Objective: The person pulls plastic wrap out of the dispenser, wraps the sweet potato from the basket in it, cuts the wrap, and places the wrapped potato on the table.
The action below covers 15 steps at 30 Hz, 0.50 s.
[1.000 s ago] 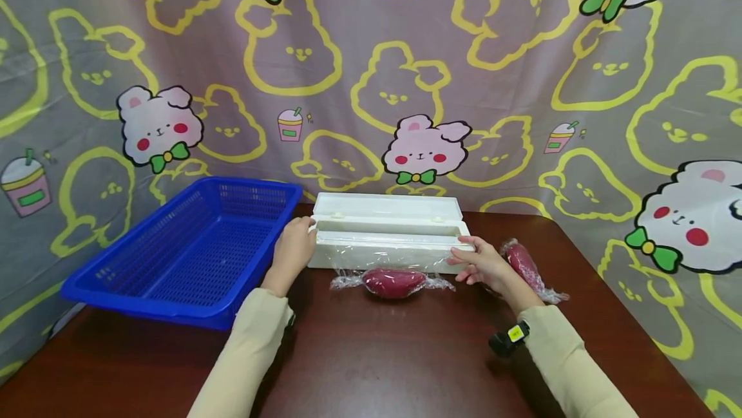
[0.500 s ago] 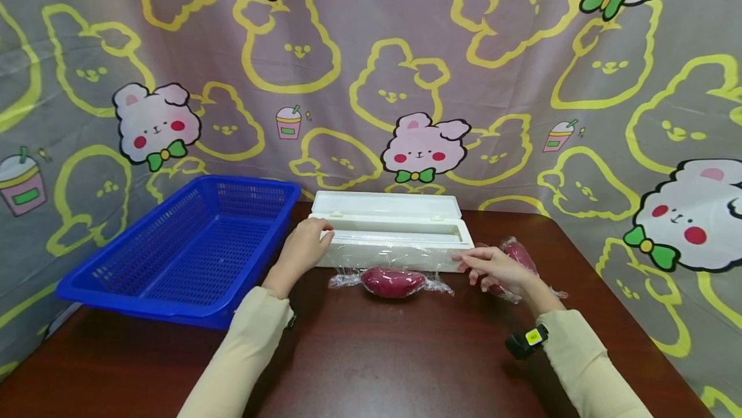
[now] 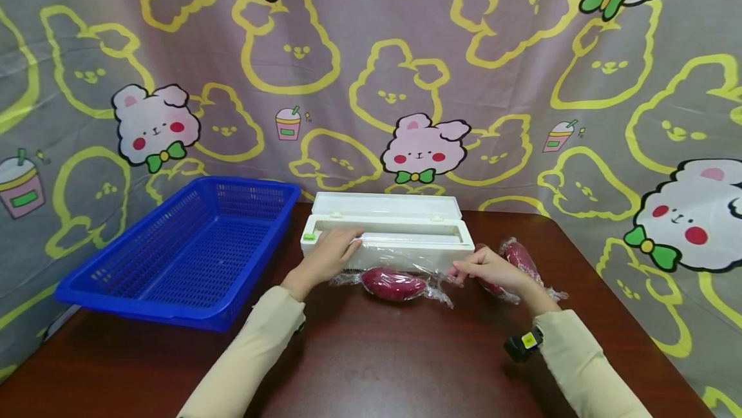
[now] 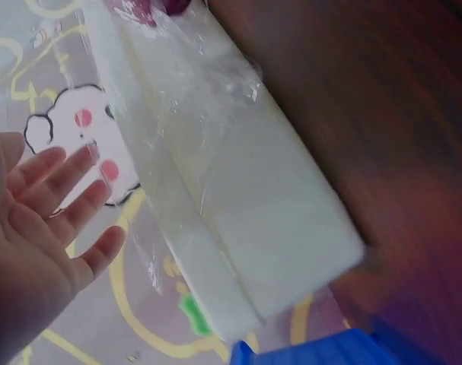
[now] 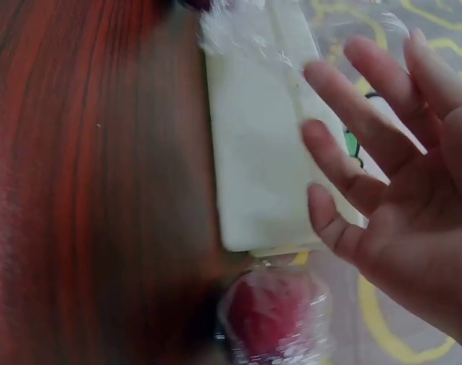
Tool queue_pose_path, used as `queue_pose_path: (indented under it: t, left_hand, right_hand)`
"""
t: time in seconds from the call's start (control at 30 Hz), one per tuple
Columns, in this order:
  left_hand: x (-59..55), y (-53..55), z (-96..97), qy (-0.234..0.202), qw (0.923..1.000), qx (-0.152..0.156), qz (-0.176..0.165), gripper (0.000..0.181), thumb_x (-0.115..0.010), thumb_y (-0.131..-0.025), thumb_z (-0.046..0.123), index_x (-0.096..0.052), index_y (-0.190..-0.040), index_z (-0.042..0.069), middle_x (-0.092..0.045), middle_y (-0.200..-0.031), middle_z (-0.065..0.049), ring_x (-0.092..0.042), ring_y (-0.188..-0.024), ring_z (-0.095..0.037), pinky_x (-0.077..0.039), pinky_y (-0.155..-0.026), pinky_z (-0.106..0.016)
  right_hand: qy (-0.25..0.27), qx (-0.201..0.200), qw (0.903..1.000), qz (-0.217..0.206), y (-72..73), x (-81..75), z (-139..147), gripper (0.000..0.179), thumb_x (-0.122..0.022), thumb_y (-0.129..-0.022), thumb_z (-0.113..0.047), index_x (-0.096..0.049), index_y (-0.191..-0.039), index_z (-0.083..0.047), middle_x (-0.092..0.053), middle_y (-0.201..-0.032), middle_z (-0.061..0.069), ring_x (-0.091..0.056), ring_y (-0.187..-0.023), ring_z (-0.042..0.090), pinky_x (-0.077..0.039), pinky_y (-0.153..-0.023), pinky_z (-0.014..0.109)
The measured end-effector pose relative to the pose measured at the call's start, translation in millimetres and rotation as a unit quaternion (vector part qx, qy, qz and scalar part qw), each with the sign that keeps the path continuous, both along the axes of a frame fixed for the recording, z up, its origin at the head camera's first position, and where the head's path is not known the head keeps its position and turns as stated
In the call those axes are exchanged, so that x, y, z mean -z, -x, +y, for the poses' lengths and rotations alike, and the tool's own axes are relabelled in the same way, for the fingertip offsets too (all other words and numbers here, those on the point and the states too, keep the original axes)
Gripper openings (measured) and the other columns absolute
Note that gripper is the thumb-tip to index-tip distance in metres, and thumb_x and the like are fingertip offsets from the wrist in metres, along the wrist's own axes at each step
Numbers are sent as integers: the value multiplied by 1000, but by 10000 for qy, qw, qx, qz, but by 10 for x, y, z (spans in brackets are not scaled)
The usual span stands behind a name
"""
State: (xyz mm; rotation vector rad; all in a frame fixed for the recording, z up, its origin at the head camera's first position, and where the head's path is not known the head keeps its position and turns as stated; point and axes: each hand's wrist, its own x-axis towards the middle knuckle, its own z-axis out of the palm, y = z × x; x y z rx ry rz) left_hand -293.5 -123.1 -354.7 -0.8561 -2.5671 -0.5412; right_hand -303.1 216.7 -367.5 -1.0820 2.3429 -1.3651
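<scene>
A white cling film dispenser box (image 3: 400, 257) stands lid-up on the table, with clear plastic wrap (image 4: 215, 84) hanging from its front. Just before it lies a purple-red oblong thing (image 3: 394, 284), like a sweet potato, wrapped in film twisted at both ends. My left hand (image 3: 332, 256) is over the box's left front, its fingers loosely spread toward the middle. My right hand (image 3: 493, 271) is at the box's right front corner, thumb and forefinger pinching the plastic wrap, other fingers loosely bent. The exact pinch point is too small to see clearly.
Right of the box lie two more film-wrapped purple-red things (image 3: 522, 260), one partly behind my right hand. A blue plastic basket (image 3: 139, 312) occupies the table's left. A green slider (image 3: 310, 236) sits at the box's left end. A patterned cloth (image 3: 359, 102) hangs behind.
My left hand has left the box's left end and moved right over its front. The right hand has dipped to the film. The wrapped thing in front has shifted slightly.
</scene>
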Motion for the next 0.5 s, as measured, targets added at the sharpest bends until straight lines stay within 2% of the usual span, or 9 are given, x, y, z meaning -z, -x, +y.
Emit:
queue_pose_path:
  t: [0.07, 0.13, 0.23, 0.33, 0.43, 0.5]
  left_hand:
    - [-24, 1, 54, 139, 9997, 147, -146, 24, -44, -94, 17, -60, -107, 4, -65, -93, -7, -58, -89, -23, -40, -79, -42]
    - [-47, -3, 98, 274, 9986, 312, -328, 24, -43, -95, 19, -62, -97, 5, -63, -75, -2, -59, -74, -16, -43, -73, -37]
    - [-67, -10, 150, 412, 9961, 548, -554, 23, -46, -94, 20, -63, -87, 7, -55, -59, 5, -53, -58, -9, -44, -64, -30]
    - [-62, -23, 187, 549, 9946, 700, -535, 20, -55, -89, 24, -65, -89, 6, -58, -65, 4, -53, -59, -9, -44, -62, -29]
    - [-24, -36, 218, 840, 9921, 837, -402, 31, -64, -82, 32, -66, -101, 7, -61, -83, 0, -55, -74, -11, -45, -69, -29]
    - [15, -42, 238, 995, 9886, 1007, -509, 41, -65, -79, 37, -64, -107, 7, -60, -93, -2, -55, -83, -13, -45, -75, -29]
  right_hand:
    - [-224, -113, 9996, 140, -13, -30, -40, 31, -51, -91, -8, -64, -67, 7, -57, -61, -4, -48, -58, 3, -41, -52, 22]
    - [-501, -152, 9985, 189, -30, -60, -84, 28, -51, -91, -9, -64, -69, 3, -52, -58, -8, -45, -57, 4, -40, -52, 22]
    - [-871, -77, 9961, 108, -54, -88, -161, 22, -49, -92, -13, -63, -85, 2, -60, -62, -2, -54, -64, 11, -44, -63, 28]
    - [-1157, 169, 9929, 232, -83, -88, -258, 26, -50, -92, -19, -58, -100, 5, -61, -61, 3, -58, -62, 19, -46, -62, 30]
    - [-1513, 474, 9845, 755, -136, -84, -369, 34, -55, -89, -25, -57, -105, 5, -56, -59, 1, -55, -53, 17, -45, -53, 27]
    - [-1763, 595, 9749, 1219, -179, -79, -449, 38, -56, -88, -31, -59, -104, 3, -52, -59, -4, -48, -51, 10, -42, -49, 24]
